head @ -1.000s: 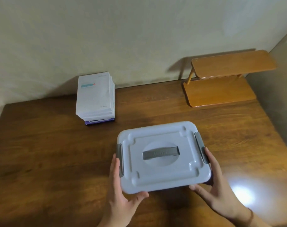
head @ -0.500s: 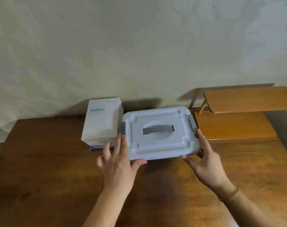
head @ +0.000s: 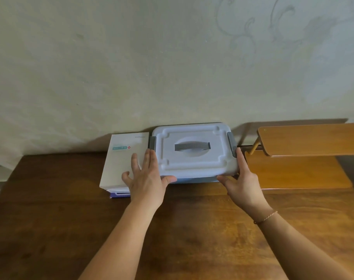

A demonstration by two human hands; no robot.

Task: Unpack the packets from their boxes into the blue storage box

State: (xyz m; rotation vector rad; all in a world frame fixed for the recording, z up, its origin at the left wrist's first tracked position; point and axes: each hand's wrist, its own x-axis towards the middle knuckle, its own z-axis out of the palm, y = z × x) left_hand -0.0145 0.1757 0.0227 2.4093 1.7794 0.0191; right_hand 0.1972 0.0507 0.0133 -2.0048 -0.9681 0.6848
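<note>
box parked, lid still latched

while both hands flank the blue storage box (head: 194,158), left hand (head: 146,178) fingers lie straight along its side, thumb under the front edge; right hand (head: 239,178) likewise. next, thumbs should lift the grey latches (head: 231,143) just past the fingertips, evenly, beside the stacked boxes (head: 124,158).

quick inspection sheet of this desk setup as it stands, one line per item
surface: dark wooden table, against a pale wall
job's things: blue storage box, lid on and side latches down, at the wall; stack of white packet boxes close on its left
clutter: wooden two-tier shelf on its right
grippers: left hand and right hand each flat against one side of the storage box, thumbs at its front
cables: nothing seen
surroundings: nothing seen besides the wall
</note>
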